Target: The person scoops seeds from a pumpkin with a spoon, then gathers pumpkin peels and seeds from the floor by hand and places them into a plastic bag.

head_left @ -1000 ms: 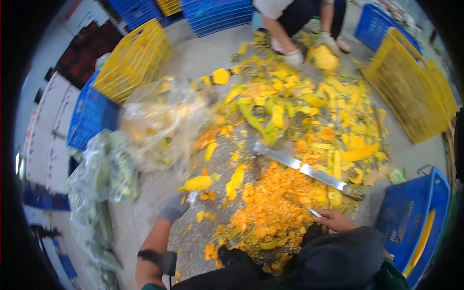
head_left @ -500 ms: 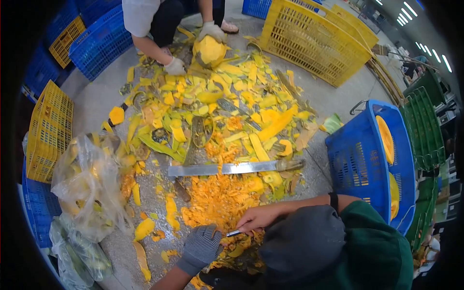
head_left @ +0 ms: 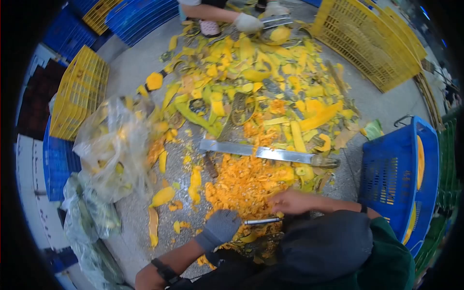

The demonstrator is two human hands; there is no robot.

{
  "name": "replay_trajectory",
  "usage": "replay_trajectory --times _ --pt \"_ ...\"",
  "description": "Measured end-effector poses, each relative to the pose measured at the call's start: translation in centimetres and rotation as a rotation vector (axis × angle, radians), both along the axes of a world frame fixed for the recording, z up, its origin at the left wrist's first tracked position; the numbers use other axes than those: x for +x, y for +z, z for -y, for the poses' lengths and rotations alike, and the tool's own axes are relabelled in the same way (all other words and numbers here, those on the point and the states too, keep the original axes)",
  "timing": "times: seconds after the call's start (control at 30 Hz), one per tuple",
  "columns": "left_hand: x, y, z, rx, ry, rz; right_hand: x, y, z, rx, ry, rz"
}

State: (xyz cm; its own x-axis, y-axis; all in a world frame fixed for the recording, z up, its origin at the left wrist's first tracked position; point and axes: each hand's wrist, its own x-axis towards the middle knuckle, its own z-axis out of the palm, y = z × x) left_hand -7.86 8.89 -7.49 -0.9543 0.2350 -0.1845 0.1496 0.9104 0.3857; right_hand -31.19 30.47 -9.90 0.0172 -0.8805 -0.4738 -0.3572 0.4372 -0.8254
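Observation:
My left hand (head_left: 221,228), in a grey knit glove, is closed at the left end of a slim silver-handled tool (head_left: 262,221). The working end of that tool is hidden by the glove. My bare right hand (head_left: 291,201) is just above the tool's other end, fingers pointing left and slightly apart, at the edge of a heap of stringy orange pumpkin pulp (head_left: 241,181). Beyond the pulp a long flat metal blade (head_left: 285,154) with a dark handle lies across the floor. Yellow and green pumpkin peelings (head_left: 256,75) spread behind it.
Across the heap a co-worker's gloved hands (head_left: 248,23) work with a blade at a yellow pumpkin piece (head_left: 279,35). A blue crate (head_left: 386,169) with cut pumpkin stands right. Yellow crates (head_left: 365,41) stand behind. Clear plastic bags (head_left: 116,150) and another yellow crate (head_left: 79,96) are left.
My right hand has let go of the silver-handled tool and moved up and right toward the pulp. The view has shifted, and the co-worker's pumpkin is lower, with a blade beside it.

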Motion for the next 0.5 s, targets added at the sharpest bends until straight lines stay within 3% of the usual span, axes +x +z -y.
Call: replay_trajectory --times 0.03,0.07,0.1,0.17,0.27,0.4,0.5 --pt "0.2 -0.2 1.0 -0.063 0.026 0.01 -1.9 -0.5 -0.6 -0.028 -0.04 -0.309" --pt "0.7 -0.6 1.8 -0.121 0.045 0.015 -3.7 -1.1 -1.8 -0.024 -0.25 -0.51" --pt "1.4 -1.1 2.6 -0.116 0.054 0.019 -6.5 -2.1 -3.2 -0.132 -0.246 -0.715" --pt "3.3 -2.1 4.8 -0.097 0.249 0.025 -9.4 -3.7 -6.3 0.082 -0.4 -0.854" --pt "7.0 -4.2 7.5 -0.086 0.405 0.058 -9.7 -4.3 -8.9 0.215 -0.364 -0.997" --pt "11.8 -5.7 9.8 -0.203 0.457 0.081 -9.9 -6.8 -11.0 0.187 -0.331 -1.126" --pt "13.3 -5.4 11.1 -0.376 0.57 0.249 -10.1 -7.4 -10.9 0.128 -0.367 -1.206"
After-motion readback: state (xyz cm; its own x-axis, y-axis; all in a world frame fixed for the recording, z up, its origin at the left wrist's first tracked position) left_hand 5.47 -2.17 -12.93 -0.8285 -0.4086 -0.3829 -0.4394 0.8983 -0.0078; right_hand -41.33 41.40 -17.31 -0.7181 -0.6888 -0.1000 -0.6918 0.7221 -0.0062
